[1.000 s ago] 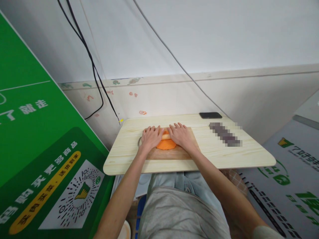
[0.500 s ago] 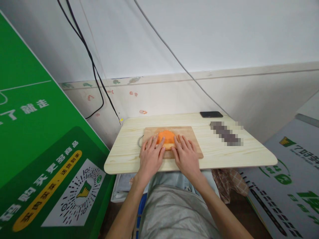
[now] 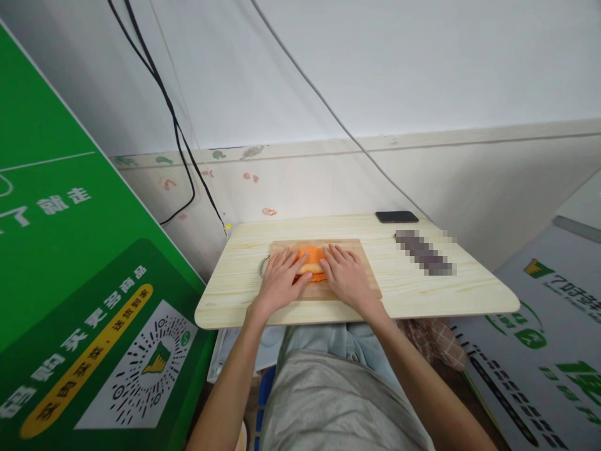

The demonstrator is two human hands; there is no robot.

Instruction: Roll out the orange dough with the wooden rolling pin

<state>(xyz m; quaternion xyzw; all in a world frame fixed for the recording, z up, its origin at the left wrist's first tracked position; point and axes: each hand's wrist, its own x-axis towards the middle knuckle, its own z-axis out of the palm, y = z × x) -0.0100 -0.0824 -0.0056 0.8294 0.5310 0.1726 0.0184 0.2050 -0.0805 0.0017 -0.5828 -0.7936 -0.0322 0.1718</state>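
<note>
An orange sheet of dough (image 3: 312, 254) lies flat on a wooden cutting board (image 3: 369, 282). Across the dough rests a pale wooden rolling pin (image 3: 310, 268), its ends hidden under my hands. My left hand (image 3: 280, 280) lies over the pin's left end with the fingers stretched forward. Over the right end, my right hand (image 3: 348, 274) rests flat, fingers extended and pointing away from me. Dough shows on both the far and near sides of the pin.
The board's metal ring handle (image 3: 263, 266) is at its left edge. A black phone (image 3: 397, 217) and a blurred-out dark item (image 3: 424, 252) lie on the right of the pale wood table (image 3: 225, 300). A green printed panel (image 3: 154, 294) stands close on the left. Cables hang along the wall.
Both hands and the rolling pin have moved slightly forward, away from me. A strip of orange dough now shows on the near side of the pin.
</note>
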